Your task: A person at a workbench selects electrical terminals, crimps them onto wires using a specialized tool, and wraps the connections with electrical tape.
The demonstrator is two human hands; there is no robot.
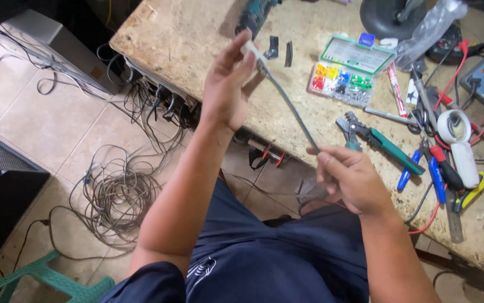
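Observation:
A grey cable (289,106) stretches taut between my two hands above the edge of the stone-topped workbench (197,39). My left hand (228,87) pinches its upper end, where a small white connector (250,49) sits at my fingertips. My right hand (351,179) is closed around the lower end of the cable, near my lap. Both hands are in front of my dark blue shirt and shorts.
On the bench lie green-handled crimping pliers (385,143), a clear box of coloured terminals (346,70), a teal power tool (256,14), blue and yellow hand tools, a roll of tape (454,126) and a meter with red leads. Coiled wires (118,196) cover the tiled floor.

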